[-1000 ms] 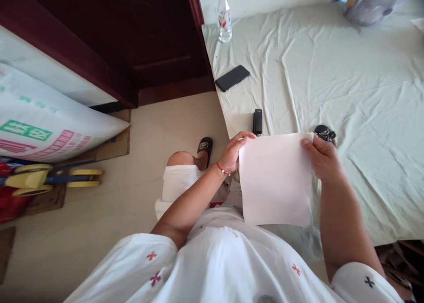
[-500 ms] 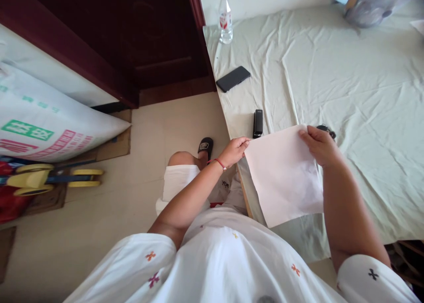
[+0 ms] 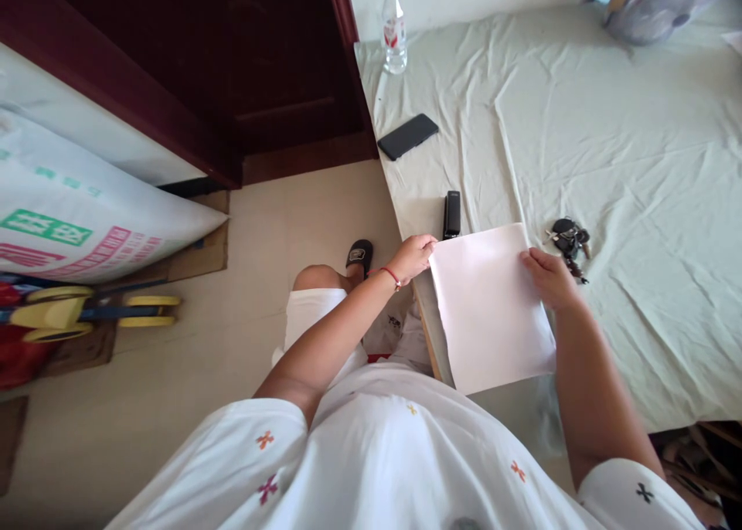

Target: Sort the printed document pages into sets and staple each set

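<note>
Both hands, left hand (image 3: pixel 413 256) and right hand (image 3: pixel 546 276), pinched an unfolded white sheet (image 3: pixel 490 307) flat beside the stapler (image 3: pixel 451 214), nothing yet fastened.

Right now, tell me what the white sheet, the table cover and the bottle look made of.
White sheet: thin matte paper, flat with crisp edges, held by left hand and right hand. Table cover: pale woven cloth, creased. Bottle: clear, probably plastic, see-through walls.

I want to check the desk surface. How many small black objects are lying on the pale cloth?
3. A phone lies near the bottle; a stapler sits just beyond the white paper; a bunch of keys lies beside the right hand. The paper may hide more.
</note>
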{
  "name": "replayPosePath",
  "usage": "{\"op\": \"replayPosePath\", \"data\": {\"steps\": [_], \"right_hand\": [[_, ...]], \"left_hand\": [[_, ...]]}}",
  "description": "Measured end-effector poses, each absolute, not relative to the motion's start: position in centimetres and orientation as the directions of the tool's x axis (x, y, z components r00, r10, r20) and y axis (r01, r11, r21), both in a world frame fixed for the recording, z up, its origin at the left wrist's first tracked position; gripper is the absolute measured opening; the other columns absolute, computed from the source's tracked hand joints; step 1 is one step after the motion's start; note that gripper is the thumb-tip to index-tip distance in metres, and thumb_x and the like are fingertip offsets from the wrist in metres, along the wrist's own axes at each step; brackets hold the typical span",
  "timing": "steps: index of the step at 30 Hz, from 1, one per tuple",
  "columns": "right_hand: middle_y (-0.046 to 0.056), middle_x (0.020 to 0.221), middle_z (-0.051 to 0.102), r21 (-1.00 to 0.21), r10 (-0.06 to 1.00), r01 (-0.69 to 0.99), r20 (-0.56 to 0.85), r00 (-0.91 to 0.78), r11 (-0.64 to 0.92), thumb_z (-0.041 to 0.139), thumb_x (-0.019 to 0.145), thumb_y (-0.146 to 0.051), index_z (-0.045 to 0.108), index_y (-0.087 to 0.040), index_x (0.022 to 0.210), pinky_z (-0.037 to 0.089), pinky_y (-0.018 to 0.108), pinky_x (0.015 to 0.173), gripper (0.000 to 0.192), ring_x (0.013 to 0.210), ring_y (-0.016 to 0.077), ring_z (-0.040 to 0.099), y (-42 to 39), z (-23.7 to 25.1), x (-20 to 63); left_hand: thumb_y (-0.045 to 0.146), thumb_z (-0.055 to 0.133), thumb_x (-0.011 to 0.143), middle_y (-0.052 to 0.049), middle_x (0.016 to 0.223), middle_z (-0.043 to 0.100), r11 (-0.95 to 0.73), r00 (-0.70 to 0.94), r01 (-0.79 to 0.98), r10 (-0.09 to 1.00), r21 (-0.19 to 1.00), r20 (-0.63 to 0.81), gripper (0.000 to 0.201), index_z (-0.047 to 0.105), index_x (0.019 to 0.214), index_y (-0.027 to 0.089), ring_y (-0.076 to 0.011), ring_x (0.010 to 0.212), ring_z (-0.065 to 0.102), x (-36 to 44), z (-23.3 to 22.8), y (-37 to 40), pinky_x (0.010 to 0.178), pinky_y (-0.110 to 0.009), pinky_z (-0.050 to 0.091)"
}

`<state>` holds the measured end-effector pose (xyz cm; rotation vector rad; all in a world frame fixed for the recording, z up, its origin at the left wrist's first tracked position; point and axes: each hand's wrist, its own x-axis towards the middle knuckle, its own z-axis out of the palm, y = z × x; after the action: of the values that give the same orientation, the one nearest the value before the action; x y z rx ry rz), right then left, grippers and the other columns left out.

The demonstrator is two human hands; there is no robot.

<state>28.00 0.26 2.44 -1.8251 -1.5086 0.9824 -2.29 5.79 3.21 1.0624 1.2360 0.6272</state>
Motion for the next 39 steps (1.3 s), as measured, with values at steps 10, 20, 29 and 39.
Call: {"op": "replayPosePath", "data": {"steps": [10, 20, 29, 39], "right_hand": [[-0.004, 0.061, 0.034, -0.749, 0.976, 0.625, -0.163, 0.147, -0.219, 0.056, 0.095, -0.058, 0.038, -0.024, 0.067, 0.024, 0.028, 0.05, 0.048, 0.057, 0.0115, 0.033, -0.8, 2.9, 27.8], [-0.002, 0.072, 0.059, -0.896, 0.953, 0.326, -0.289, 0.09, -0.302, 0.067, 0.088, -0.053, 0.07, -0.025, 0.104, 0.039, 0.028, 0.053, 0.031, 0.059, 0.0145, 0.051, 2.7, 4.1, 27.2], [-0.004, 0.057, 0.049, -0.697, 0.988, 0.71, -0.154, -0.008, -0.103, 0.059, 0.093, -0.054, 0.075, -0.025, 0.131, 0.039, 0.031, 0.058, 0.051, 0.053, 0.0136, 0.042, 4.1, 4.1, 27.8], [0.0, 0.057, 0.056, -0.617, 0.987, 0.786, -0.141, -0.083, -0.022, 0.062, 0.088, -0.054, 0.08, -0.022, 0.096, 0.039, 0.031, 0.058, 0.038, 0.055, 0.0151, 0.049, 4.8, 5.2, 28.1]], "left_hand": [[0.015, 0.049, 0.098, 0.006, 0.061, 0.044, 0.433, 0.229, 0.145, 0.86, 0.89, -0.456, 0.021, 0.067, 0.088, 0.012, -0.0064, 0.051, 0.036, -2.6, 2.4, 5.8, 0.051, -0.018, 0.032], [0.025, 0.054, 0.095, 0.002, 0.071, 0.055, 0.32, 0.3, 0.256, 0.871, 0.912, -0.389, 0.022, 0.073, 0.095, 0.013, -0.0096, 0.064, 0.048, -2.7, 1.4, 5.7, 0.061, -0.019, 0.043], [0.029, 0.052, 0.096, 0.0, 0.077, 0.06, 0.221, 0.347, 0.299, 0.881, 0.928, -0.321, 0.027, 0.074, 0.1, 0.014, -0.0121, 0.07, 0.052, -3.1, 0.5, 5.7, 0.069, -0.022, 0.046], [0.032, 0.05, 0.098, 0.002, 0.072, 0.054, 0.086, 0.373, 0.363, 0.899, 0.928, -0.229, 0.024, 0.067, 0.091, 0.017, -0.0134, 0.071, 0.048, -3.2, 0.5, 5.5, 0.067, -0.022, 0.04]]}}
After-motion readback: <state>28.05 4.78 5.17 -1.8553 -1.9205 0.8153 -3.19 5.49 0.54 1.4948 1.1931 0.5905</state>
